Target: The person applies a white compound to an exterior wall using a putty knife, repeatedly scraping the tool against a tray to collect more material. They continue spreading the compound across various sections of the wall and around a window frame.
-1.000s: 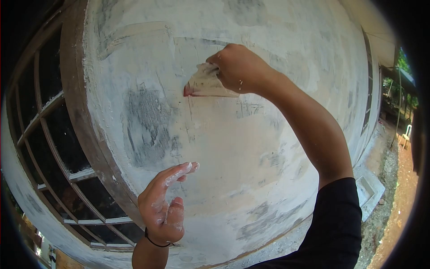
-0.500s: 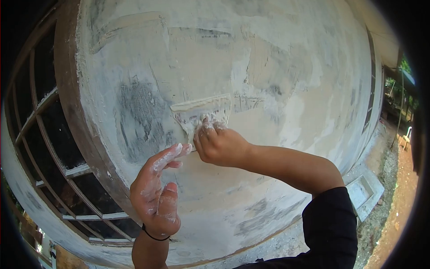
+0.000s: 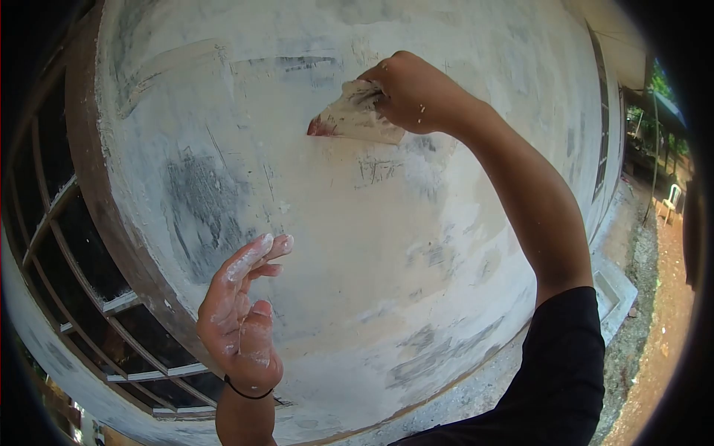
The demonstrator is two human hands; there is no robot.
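My right hand point(image 3: 416, 93) is raised high against the plastered wall point(image 3: 387, 245) and grips a flat scraper point(image 3: 349, 117) smeared with pale putty, one corner red. The blade lies against the wall to the left of my fist. My left hand point(image 3: 239, 320) hangs open lower down, fingers apart and caked with white putty, close to the wall but holding nothing. A black band circles its wrist.
A brown-framed window with glass panes point(image 3: 82, 275) runs along the left. The wall shows grey and dark patches point(image 3: 195, 215). A concrete step point(image 3: 613, 297) and bare ground lie at the right, with a white chair point(image 3: 673, 199) far off.
My right hand swept the scraper down to mid-wall half a second ago and has now come back up to the top. My left hand stayed open, drifting slightly left.
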